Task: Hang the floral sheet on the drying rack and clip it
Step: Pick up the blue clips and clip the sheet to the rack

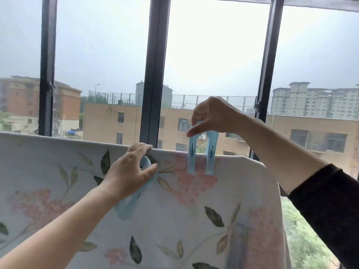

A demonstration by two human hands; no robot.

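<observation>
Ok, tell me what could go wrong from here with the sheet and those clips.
1. The right hand pinches the light blue plastic clip only at its top. Pushed down crooked, it may seat badly on the white floral sheet, letting the fabric bunch or slide.
2. The left hand holds a second light blue clip while also steadying the sheet's top edge. That divided grip might drop the clip.

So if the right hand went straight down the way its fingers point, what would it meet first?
Probably the top edge of the floral sheet: the blue clip that the right hand pinches already straddles it, so little free travel seems left.
</observation>
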